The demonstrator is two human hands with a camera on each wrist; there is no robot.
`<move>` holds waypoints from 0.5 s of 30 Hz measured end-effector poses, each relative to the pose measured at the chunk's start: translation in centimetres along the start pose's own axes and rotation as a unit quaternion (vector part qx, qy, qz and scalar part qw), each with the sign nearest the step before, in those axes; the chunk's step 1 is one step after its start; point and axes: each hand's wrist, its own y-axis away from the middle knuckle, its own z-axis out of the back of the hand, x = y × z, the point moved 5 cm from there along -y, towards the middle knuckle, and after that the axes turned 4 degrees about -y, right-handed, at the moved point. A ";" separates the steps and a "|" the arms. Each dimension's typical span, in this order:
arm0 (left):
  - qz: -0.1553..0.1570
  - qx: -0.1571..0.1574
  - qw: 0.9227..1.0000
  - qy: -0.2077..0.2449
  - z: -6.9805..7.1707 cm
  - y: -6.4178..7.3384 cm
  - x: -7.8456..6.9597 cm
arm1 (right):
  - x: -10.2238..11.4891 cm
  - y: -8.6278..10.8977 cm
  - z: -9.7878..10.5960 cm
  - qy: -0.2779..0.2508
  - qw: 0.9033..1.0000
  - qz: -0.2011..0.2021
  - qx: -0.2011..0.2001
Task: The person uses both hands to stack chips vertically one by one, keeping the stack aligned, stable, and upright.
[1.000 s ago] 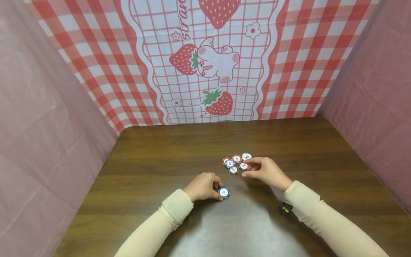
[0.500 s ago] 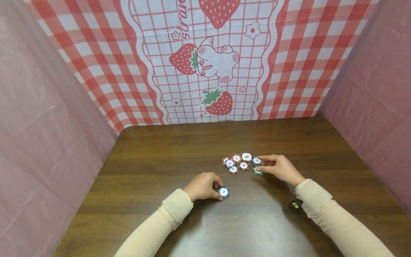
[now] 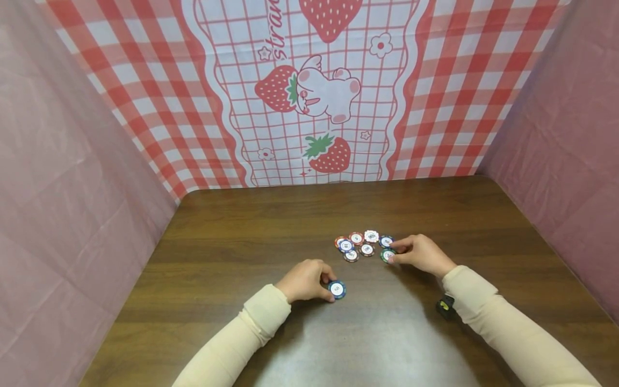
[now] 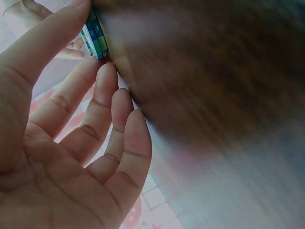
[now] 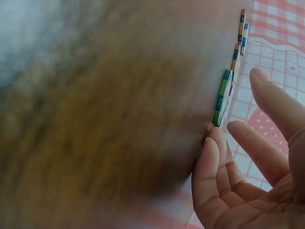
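My left hand [image 3: 306,280] pinches a small stack of poker chips [image 3: 337,289], the top one blue and green, between thumb and fingertips on the table. The stack's banded edge [image 4: 96,39] shows in the left wrist view. Farther right, my right hand [image 3: 424,255] hovers beside a green poker chip [image 3: 387,256] and a dark blue poker chip [image 3: 386,242]. In the right wrist view the thumb [image 5: 271,98] stands off the green chip's edge [image 5: 222,99], while a fingertip lies close by it; contact cannot be told.
Left of these two lie a white chip [image 3: 371,236], a red chip [image 3: 356,238], a brown-edged chip [image 3: 367,249], another dark-edged chip [image 3: 351,256] and a blue chip [image 3: 345,246] overlapping a red-yellow one [image 3: 338,242]. A checked cloth [image 3: 193,107] hangs behind the brown table [image 3: 242,215].
My right hand has moved right, away from the brown-edged chip, to the green and dark blue chips, which it partly covered half a second ago. The left hand has stayed at its stack.
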 end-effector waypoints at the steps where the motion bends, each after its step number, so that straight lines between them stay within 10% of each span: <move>1: 0.000 0.000 1.000 0.000 0.0 0.0 0.0 | 0.0 0.0 0.0 0.001 1.000 -0.003 -0.002; 15: 0.001 0.000 1.000 -0.001 -0.1 0.0 0.0 | 0.4 -0.2 -0.2 0.013 1.000 0.006 -0.022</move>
